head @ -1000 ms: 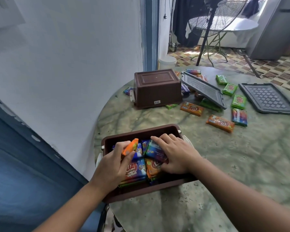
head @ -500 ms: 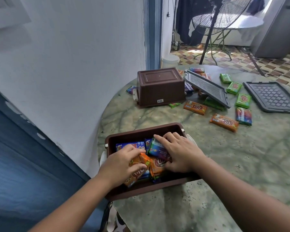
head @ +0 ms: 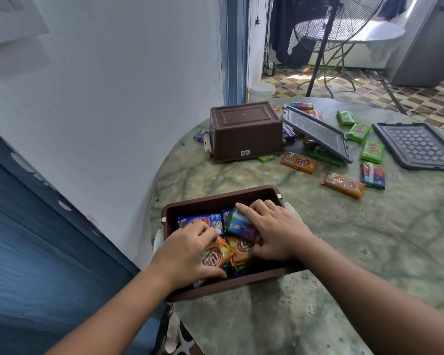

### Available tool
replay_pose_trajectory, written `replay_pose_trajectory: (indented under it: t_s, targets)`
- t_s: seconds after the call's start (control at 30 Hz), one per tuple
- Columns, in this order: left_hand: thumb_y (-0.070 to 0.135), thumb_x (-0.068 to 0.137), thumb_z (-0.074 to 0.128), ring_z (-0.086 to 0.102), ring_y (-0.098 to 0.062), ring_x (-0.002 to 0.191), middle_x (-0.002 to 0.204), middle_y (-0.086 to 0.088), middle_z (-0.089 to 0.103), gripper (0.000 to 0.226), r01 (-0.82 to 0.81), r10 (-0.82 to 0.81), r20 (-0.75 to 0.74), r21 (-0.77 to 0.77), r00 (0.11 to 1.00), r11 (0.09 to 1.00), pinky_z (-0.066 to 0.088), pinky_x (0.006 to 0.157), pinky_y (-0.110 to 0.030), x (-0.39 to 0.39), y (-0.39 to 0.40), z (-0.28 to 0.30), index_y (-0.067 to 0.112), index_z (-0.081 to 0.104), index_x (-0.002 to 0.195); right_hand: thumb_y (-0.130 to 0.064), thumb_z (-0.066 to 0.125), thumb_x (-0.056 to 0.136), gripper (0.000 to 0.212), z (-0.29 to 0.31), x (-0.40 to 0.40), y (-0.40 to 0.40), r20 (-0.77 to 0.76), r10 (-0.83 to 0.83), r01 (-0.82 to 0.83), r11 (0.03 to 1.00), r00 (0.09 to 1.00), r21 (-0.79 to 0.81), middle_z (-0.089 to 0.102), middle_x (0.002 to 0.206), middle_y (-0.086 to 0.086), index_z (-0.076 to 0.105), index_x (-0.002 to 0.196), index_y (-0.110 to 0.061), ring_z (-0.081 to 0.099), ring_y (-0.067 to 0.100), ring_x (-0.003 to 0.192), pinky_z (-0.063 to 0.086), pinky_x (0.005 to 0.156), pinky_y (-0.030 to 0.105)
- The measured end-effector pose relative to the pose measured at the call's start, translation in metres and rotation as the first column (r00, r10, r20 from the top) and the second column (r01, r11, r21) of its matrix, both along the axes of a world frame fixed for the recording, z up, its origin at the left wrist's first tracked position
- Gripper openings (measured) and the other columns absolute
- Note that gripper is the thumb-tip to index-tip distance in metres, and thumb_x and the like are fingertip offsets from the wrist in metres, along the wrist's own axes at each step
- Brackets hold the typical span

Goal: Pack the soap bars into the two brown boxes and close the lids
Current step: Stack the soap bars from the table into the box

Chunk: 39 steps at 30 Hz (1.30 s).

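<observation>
An open brown box (head: 215, 198) sits at the table's near left edge with several wrapped soap bars inside. My left hand (head: 187, 254) grips an orange soap bar (head: 215, 254) inside the box. My right hand (head: 274, 231) grips a dark blue-green soap bar (head: 239, 224), tilted up near the box's far side. A second brown box (head: 244, 131) stands upside down farther back. Two grey lids lie beyond: one lid (head: 318, 131) propped on loose bars, the other lid (head: 418, 147) flat at the right.
Loose orange bars (head: 342, 185), green bars (head: 372, 151) and a blue-red bar (head: 372, 175) are scattered on the round green marble table (head: 369, 239). A white wall runs along the left. A standing fan (head: 328, 29) is on the tiled floor behind.
My left hand brought the orange bar down from upright above the box and now holds it low inside, nearer the front. My right hand stayed on the blue-green bar.
</observation>
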<state>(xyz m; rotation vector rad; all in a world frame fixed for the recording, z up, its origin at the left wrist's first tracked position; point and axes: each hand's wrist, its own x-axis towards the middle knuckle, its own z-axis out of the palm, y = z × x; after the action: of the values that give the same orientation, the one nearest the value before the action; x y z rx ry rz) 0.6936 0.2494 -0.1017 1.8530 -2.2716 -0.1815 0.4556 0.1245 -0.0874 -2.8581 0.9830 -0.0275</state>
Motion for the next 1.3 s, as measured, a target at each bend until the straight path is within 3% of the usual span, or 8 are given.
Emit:
replay_pose_trajectory:
  t_s: [0.2, 0.5, 0.73, 0.87, 0.97, 1.1, 1.2, 1.3]
  targets:
    - [0.055, 0.075, 0.069, 0.052, -0.007, 0.115, 0.124, 0.015, 0.056, 0.064, 0.043, -0.044, -0.086, -0.009, 0.995, 0.999, 0.050, 0.097, -0.033, 0.004, 0.001, 0.000, 0.028, 0.063, 0.132, -0.068, 0.058, 0.077, 0.108, 0.000, -0.001, -0.002, 0.010, 0.003, -0.003, 1.000, 1.000, 0.003, 0.037, 0.146, -0.005, 0.004, 0.163, -0.031, 0.039, 0.017, 0.126, 0.037, 0.104, 0.032]
    - [0.060, 0.070, 0.073, 0.040, -0.008, 0.123, 0.139, 0.015, 0.044, 0.091, -0.030, 0.030, -0.004, 0.041, 1.000, 0.999, 0.043, 0.105, -0.029, 0.006, -0.002, -0.002, 0.033, 0.036, 0.148, -0.077, 0.058, 0.076, 0.113, 0.002, -0.001, -0.002, 0.012, -0.016, 0.016, 1.000, 1.000, 0.021, 0.037, 0.148, -0.006, 0.004, 0.163, -0.030, 0.038, 0.016, 0.129, 0.034, 0.107, 0.033]
    - [0.081, 0.068, 0.067, 0.041, -0.002, 0.114, 0.122, 0.022, 0.047, 0.079, -0.084, 0.085, -0.109, 0.016, 0.990, 0.996, 0.045, 0.095, -0.025, 0.005, -0.002, 0.002, 0.039, 0.049, 0.134, -0.074, 0.065, 0.070, 0.116, 0.005, 0.000, -0.002, 0.043, -0.042, 0.040, 0.998, 0.998, 0.047, 0.041, 0.139, -0.005, 0.010, 0.162, -0.030, 0.046, 0.016, 0.125, 0.040, 0.101, 0.031]
    - [0.081, 0.069, 0.067, 0.042, -0.003, 0.111, 0.116, 0.021, 0.046, 0.076, -0.102, 0.103, -0.114, 0.022, 0.988, 0.995, 0.046, 0.095, -0.029, 0.004, -0.003, 0.001, 0.039, 0.055, 0.131, -0.059, 0.077, 0.069, 0.101, 0.005, 0.000, -0.001, 0.161, -0.107, 0.083, 0.985, 0.981, 0.151, 0.047, 0.133, -0.005, 0.020, 0.149, -0.036, 0.062, 0.018, 0.109, 0.054, 0.087, 0.035]
    - [0.080, 0.068, 0.065, 0.041, -0.005, 0.111, 0.117, 0.019, 0.045, 0.078, -0.093, 0.095, -0.093, 0.026, 0.991, 0.995, 0.046, 0.097, -0.029, 0.004, -0.005, 0.002, 0.039, 0.053, 0.134, -0.052, 0.084, 0.066, 0.086, 0.008, 0.003, -0.001, 0.277, -0.215, 0.140, 0.953, 0.936, 0.269, 0.058, 0.119, -0.010, 0.027, 0.130, -0.040, 0.067, 0.015, 0.095, 0.058, 0.081, 0.042]
    - [0.077, 0.068, 0.068, 0.040, -0.005, 0.110, 0.116, 0.020, 0.044, 0.077, -0.099, 0.100, -0.075, 0.027, 0.992, 0.995, 0.045, 0.096, -0.028, 0.003, -0.006, 0.003, 0.040, 0.052, 0.133, -0.056, 0.090, 0.063, 0.066, 0.012, 0.006, -0.003, 0.444, -0.456, 0.176, 0.823, 0.772, 0.540, 0.069, 0.094, -0.006, 0.041, 0.103, -0.038, 0.072, 0.010, 0.081, 0.062, 0.068, 0.042]
    - [0.076, 0.067, 0.069, 0.040, -0.004, 0.110, 0.116, 0.020, 0.044, 0.077, -0.099, 0.101, -0.079, 0.032, 0.992, 0.995, 0.046, 0.095, -0.029, 0.003, -0.006, 0.003, 0.040, 0.052, 0.133, -0.062, 0.091, 0.053, 0.071, 0.012, 0.008, -0.001, 0.471, -0.557, 0.157, 0.743, 0.684, 0.651, 0.070, 0.100, -0.003, 0.047, 0.106, -0.042, 0.074, 0.012, 0.085, 0.064, 0.071, 0.042]
    - [0.078, 0.065, 0.069, 0.041, -0.005, 0.111, 0.116, 0.020, 0.044, 0.079, -0.108, 0.111, -0.078, 0.040, 0.991, 0.993, 0.046, 0.096, -0.029, 0.003, -0.007, 0.003, 0.040, 0.052, 0.133, -0.036, 0.095, 0.066, 0.069, 0.018, 0.005, 0.003, 0.506, -0.574, 0.154, 0.745, 0.643, 0.649, 0.070, 0.103, -0.004, 0.050, 0.118, -0.034, 0.073, 0.010, 0.087, 0.063, 0.072, 0.035]
